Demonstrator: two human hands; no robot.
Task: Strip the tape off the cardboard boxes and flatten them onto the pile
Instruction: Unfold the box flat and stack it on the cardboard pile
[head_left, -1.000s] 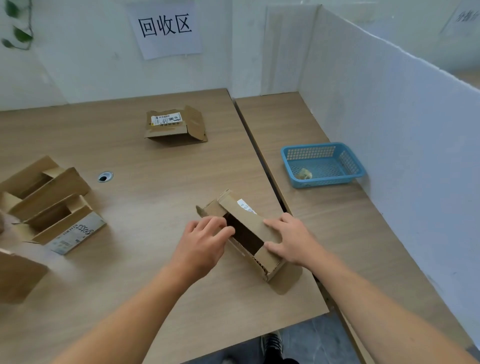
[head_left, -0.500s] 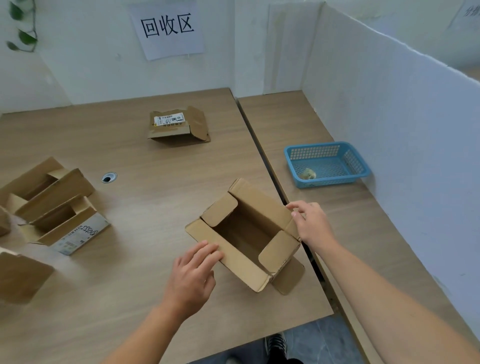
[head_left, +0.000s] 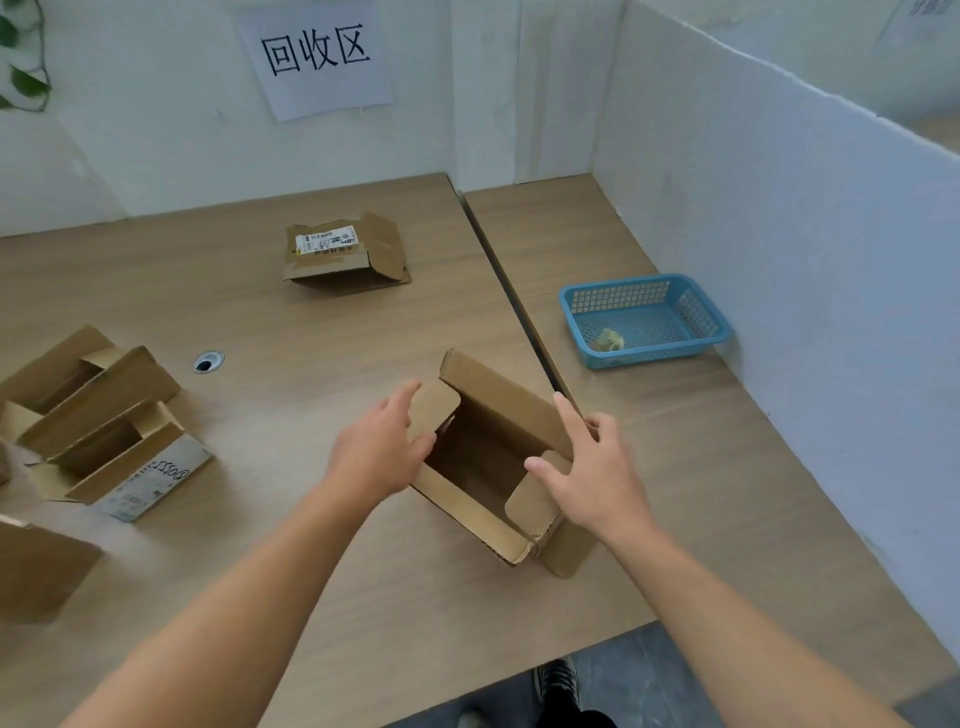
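Here, on the wooden table (head_left: 311, 322) below the wall sign (head_left: 317, 57), your left hand (head_left: 379, 457) and right hand (head_left: 597, 478) touch the flaps of the open box (head_left: 498, 410) with fingers spread, a basket (head_left: 644, 291) near the partition (head_left: 779, 234).

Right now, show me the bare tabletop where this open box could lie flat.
Free: the stretch between the open box and the labelled box; the right table beyond the blue basket, up to the wall. Crowded: the left edge, with opened boxes.
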